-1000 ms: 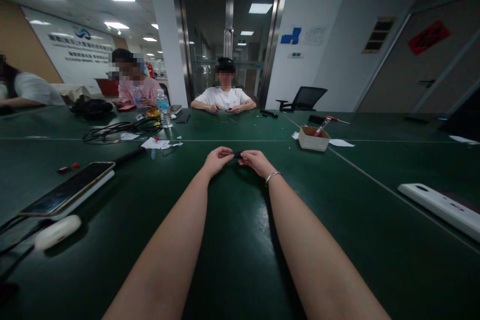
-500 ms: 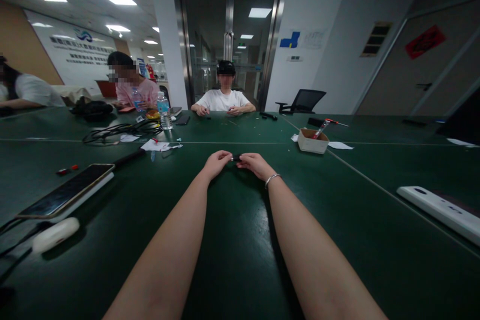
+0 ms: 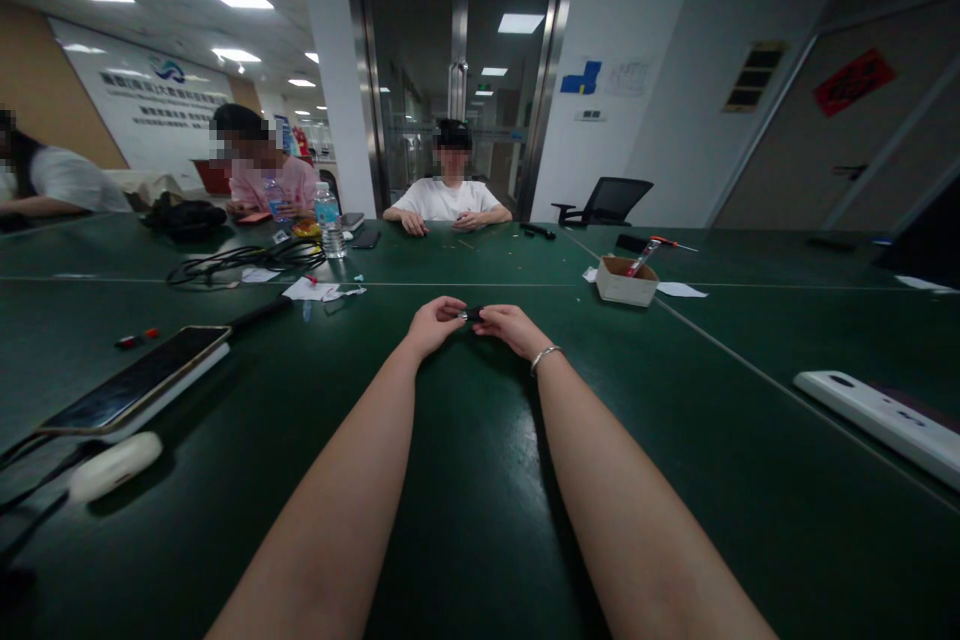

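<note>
Both my hands meet over the green table point(image 3: 480, 480), with a small black object with a silvery end point(image 3: 474, 315) between them. The object is too small and dark to name its kind. My right hand point(image 3: 514, 328), with a silver bangle at the wrist, pinches its black part from the right. At the silvery end on the left, the fingertips of my left hand point(image 3: 436, 325) are closed in a pinch. My fingers cover part of the object.
A phone point(image 3: 139, 380) on a white block and a white rounded device point(image 3: 116, 466) lie at left. Farther back are cables point(image 3: 232, 265), a water bottle point(image 3: 328, 225) and paper scraps point(image 3: 311, 289). A small box point(image 3: 627, 288) stands right of centre; a white device point(image 3: 877, 420) lies far right. A person point(image 3: 450, 200) sits opposite.
The fingers of my left hand have shifted slightly at the silvery end. My right hand stays about where it was. The person opposite has moved a hand a little.
</note>
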Demonstrator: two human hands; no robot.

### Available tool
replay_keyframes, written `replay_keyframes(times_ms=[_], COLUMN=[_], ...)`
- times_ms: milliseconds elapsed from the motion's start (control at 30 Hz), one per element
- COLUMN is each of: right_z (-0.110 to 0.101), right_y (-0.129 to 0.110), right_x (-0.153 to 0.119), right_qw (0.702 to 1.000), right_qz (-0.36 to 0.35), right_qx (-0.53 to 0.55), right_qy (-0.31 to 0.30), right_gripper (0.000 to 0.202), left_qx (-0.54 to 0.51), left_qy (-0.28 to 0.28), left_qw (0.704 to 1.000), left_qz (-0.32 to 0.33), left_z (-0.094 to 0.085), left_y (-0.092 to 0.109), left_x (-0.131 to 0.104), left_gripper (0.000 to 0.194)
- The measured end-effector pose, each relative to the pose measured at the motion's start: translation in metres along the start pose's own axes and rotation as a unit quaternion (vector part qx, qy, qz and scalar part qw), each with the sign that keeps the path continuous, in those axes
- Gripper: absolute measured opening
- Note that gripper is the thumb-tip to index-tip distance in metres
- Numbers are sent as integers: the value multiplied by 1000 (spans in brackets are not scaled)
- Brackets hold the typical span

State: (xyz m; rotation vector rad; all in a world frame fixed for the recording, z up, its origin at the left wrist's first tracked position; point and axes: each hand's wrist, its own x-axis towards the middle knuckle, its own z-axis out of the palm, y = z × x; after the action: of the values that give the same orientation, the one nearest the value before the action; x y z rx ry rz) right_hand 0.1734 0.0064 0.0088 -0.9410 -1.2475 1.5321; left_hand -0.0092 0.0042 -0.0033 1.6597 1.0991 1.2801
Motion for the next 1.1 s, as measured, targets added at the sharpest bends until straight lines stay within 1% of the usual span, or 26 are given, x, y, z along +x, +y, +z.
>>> replay_keyframes(times_ms=[267, 367, 467, 533, 600, 667, 733, 800, 867, 933, 1000, 1100], right_z=[-1, -1, 0, 0, 1, 1, 1, 0, 0, 0, 0, -1], right_y=[0, 1, 1, 0, 0, 0, 0, 0, 0, 0, 0, 0], right_x=[1, 1, 1, 0, 0, 0, 0, 0, 0, 0, 0, 1], right_qw=[1000, 1000, 1000, 1000, 1000, 1000, 1000, 1000, 1000, 1000, 1000, 1000], right_qz=[0, 1, 1, -3, -6, -5, -1, -1, -3, -3, -1, 1], right_qx=[4, 8, 8, 8, 7, 5, 1, 0, 0, -1, -5, -10], right_qy=[7, 5, 0, 3, 7, 6, -2, -12, -20, -24, -23, -26], right_gripper=[11, 10, 11, 12, 13, 13, 13, 14, 13, 12, 13, 15], left_qx=[-12, 22, 81, 91, 73, 52, 35, 25, 27, 33, 26, 6], left_qy=[6, 5, 3, 8, 17, 22, 16, -1, -7, 4, 11, -5], left_qw=[1000, 998, 994, 994, 996, 998, 999, 998, 997, 998, 999, 999], left_qz=[-28, -52, -70, -65, -39, -15, -24, -53, -67, -54, -38, -50], left_z=[0, 0, 0, 1, 1, 1, 1, 2, 2, 2, 2, 2], left_y=[4, 4, 3, 2, 1, 1, 0, 0, 0, 1, 2, 5], left_x=[-1, -1, 0, 0, 0, 0, 0, 0, 0, -1, -2, -2], left_gripper=[25, 22, 34, 34, 27, 30, 29, 27, 26, 26, 30, 29])
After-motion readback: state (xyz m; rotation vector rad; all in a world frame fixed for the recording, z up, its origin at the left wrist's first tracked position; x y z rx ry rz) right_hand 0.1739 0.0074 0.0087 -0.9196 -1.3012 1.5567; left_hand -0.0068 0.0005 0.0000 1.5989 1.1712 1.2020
